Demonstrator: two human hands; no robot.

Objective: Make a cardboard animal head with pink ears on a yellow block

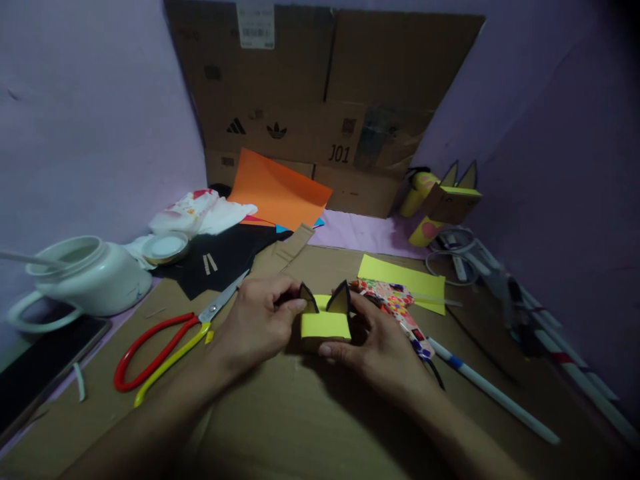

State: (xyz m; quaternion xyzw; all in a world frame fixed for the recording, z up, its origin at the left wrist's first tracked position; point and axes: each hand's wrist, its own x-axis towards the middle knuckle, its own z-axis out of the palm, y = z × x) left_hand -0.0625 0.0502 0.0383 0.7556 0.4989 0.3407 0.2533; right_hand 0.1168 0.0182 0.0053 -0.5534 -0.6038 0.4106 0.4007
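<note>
Between my hands is a small cardboard box [326, 327] with a yellow paper face and two pointed, dark-edged ears on top. My left hand [267, 313] pinches the left ear [309, 298] between thumb and fingers. Around the box's right side, my right hand [373, 340] is closed, its thumb at the lower front edge and its fingers near the right ear [340, 299]. A flower-patterned glue gun [395, 303] lies just beyond my right hand. Left of my left hand rest scissors [193, 333] with one red and one yellow handle.
Cardboard [280, 427] covers the work surface. A white teapot-like pot [95, 273] and a dark phone-like slab [50, 373] are at left. Orange paper [277, 190], black sheet [225, 253] and yellow paper [425, 287] lie behind. A similar eared box [455, 200] stands back right; a white stick [495, 390] lies right.
</note>
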